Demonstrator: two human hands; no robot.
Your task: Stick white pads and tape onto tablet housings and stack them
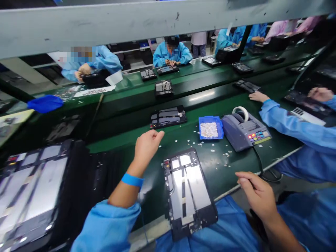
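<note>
Two hands hovering either side of an opened tablet chassis [188, 190] on the green bench [225, 171].

The chassis is lying at the bench's near edge, its lower end overhanging toward the person's lap. The left hand [147, 145] is hanging loosely curled above the bench just beyond the chassis's far-left corner, grasping nothing. The right hand [256, 194] is resting relaxed and unloaded off the near edge, to the chassis's right. A blue tray [210, 128] of white bits and a grey tape dispenser [244, 131] are sitting farther back, toward the bench's right side.
</note>
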